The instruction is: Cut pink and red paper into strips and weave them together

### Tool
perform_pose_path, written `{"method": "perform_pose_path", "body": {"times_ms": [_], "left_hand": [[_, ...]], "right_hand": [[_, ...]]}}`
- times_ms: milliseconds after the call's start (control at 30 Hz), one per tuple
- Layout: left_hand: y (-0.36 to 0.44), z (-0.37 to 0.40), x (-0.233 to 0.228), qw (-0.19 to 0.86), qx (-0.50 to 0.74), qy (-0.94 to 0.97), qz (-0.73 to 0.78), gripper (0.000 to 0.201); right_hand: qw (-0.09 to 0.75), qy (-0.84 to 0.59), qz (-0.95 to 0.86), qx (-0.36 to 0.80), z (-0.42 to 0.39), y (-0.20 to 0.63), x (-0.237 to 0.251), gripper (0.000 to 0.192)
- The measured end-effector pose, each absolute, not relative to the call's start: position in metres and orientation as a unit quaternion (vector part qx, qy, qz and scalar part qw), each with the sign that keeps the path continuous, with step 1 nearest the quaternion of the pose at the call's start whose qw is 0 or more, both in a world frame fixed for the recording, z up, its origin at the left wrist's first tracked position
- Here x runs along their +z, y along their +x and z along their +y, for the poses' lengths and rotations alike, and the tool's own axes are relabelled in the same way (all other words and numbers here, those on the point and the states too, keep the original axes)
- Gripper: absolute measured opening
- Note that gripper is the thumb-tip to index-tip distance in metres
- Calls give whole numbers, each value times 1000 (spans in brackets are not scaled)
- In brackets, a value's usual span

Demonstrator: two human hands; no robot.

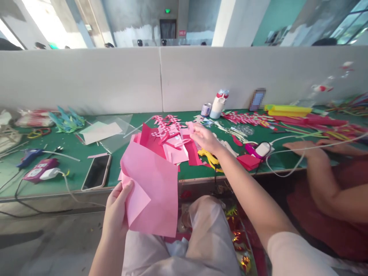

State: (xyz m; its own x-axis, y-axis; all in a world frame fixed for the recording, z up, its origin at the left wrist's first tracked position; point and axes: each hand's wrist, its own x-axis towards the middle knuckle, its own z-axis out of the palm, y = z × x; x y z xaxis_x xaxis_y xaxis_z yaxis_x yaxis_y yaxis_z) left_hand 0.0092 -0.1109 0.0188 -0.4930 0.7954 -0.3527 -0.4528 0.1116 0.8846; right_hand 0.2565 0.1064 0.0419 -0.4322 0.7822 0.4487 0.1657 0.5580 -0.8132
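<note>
A pink sheet of paper (pixel 155 184) is pinched at its left edge by my left hand (pixel 116 209), with one corner folded over near the thumb. The sheet hangs above my lap, in front of the table's edge. Farther off, my right hand (pixel 204 138) reaches over the table, its fingers closed on a small pink paper piece (pixel 191 127). Beneath and beside that hand lies a pile of pink and red paper (pixel 178 151) with cut strips. Behind the pile are pink-and-white folded paper strands (pixel 166 124). Yellow-handled scissors (pixel 211 159) lie just below my right wrist.
On the left are a phone (pixel 97 171), a purple power strip (pixel 41 170) and a blue glue gun (pixel 30 157). A white bottle (pixel 219 105) and a can (pixel 206 110) stand near the partition (pixel 115 80). At right, a co-worker's arm (pixel 322 180) rests by a white cable (pixel 287 174).
</note>
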Motion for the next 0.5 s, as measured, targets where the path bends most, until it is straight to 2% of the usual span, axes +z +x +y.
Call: {"method": "perform_pose_path", "body": {"times_ms": [133,267,400,500], "left_hand": [[6,-105,19,470,656,136,575,50],[-1,-98,11,463,662,123,576,46],[-8,-93,3,451,671,115,578,35],[-9,-90,-1,441,677,109,579,29]], "right_hand": [[453,-363,-714,391,133,254,44,24],[385,-459,-644,476,133,251,5,18],[330,-490,-621,516,113,252,-37,22],[285,-510,-621,523,99,258,-47,32]]}}
